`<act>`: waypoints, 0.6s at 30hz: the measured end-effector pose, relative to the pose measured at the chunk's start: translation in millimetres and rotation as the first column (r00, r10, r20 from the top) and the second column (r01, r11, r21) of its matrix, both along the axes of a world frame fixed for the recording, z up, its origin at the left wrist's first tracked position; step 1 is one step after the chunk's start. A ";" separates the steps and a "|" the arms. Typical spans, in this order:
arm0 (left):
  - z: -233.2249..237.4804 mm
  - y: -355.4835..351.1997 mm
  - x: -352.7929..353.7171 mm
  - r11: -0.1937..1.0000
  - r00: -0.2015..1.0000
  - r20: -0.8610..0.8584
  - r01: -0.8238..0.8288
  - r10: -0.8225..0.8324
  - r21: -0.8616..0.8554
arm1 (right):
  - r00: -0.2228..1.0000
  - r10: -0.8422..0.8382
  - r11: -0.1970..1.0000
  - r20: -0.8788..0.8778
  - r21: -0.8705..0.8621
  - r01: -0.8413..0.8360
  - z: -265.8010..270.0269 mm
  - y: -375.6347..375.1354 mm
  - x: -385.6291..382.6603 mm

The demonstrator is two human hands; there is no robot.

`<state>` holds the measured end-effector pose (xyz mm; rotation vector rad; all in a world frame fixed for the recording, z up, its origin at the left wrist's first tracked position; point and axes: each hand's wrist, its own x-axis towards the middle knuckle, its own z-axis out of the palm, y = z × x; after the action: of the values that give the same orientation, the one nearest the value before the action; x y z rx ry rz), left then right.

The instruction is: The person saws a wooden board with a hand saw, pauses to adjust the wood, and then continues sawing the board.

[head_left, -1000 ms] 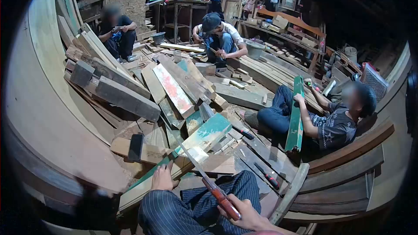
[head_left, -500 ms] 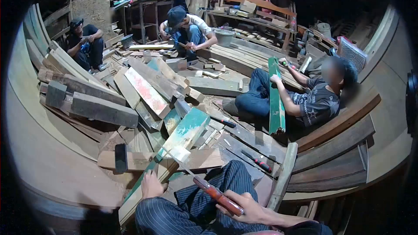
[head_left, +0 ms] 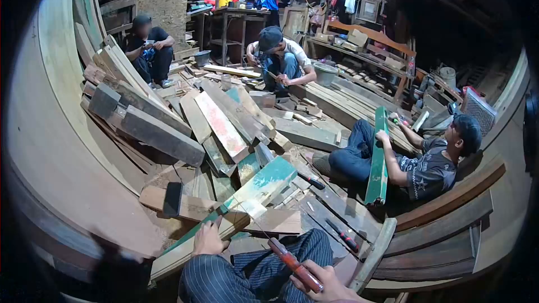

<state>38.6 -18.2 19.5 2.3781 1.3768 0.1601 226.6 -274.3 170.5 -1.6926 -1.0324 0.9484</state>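
Observation:
My left hand (head_left: 209, 239) is closed on the edge of a long plank (head_left: 174, 259) with a green-painted side and a bare wood face, lying across beside my left knee. In my right hand (head_left: 325, 281) is a tool with a long red-brown handle (head_left: 295, 265) and a thin metal blade. Its blade points forward and left, overlapping the pale bare end of a green-painted timber (head_left: 269, 177). That timber and a brown board (head_left: 281, 221) lie just ahead of my striped trousers. My right fingers wrap round the handle's rear end.
A black phone-like slab (head_left: 172, 199) rests on the brown board. Red-and-black-handled tools (head_left: 342, 235) lie to the right. At the right a seated person (head_left: 432, 163) holds a green board (head_left: 377, 160). Two more people crouch behind piled timber (head_left: 222, 123); another person stands at the back.
The view has tilted and turned, so the scene sits further right, with more of the back visible. Both hands keep their holds on the plank and the tool handle.

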 end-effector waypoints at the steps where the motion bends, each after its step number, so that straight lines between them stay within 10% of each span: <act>1: -1.3 0.2 -0.5 1.000 1.000 0.000 0.002 -0.002 0.006 | 0.998 -0.018 1.000 -0.060 -0.009 0.017 -3.3 -1.0 -0.8; 4: 3.7 0.3 1.0 1.000 1.000 -0.007 -0.006 0.006 -0.013 | 0.960 0.007 0.995 0.278 0.095 -0.035 -8.2 -3.7 -3.5; 10: 3.8 1.4 0.6 1.000 1.000 -0.006 -0.004 0.004 -0.026 | 0.988 0.002 0.997 -0.153 0.082 0.011 -25.3 -3.1 1.2; 13: 9.0 1.6 0.7 0.999 1.000 -0.008 -0.004 0.003 -0.053 | 0.976 0.054 0.990 0.210 0.117 -0.080 -12.3 1.0 4.3; 18: 6.2 3.0 -1.0 0.999 0.998 0.057 0.001 0.001 -0.039 | 0.962 0.053 0.984 0.267 0.150 -0.096 16.5 11.1 8.4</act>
<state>37.6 -15.2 25.7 2.3234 1.3420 0.1987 235.0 -263.2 187.0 -1.6818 -1.3197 0.6776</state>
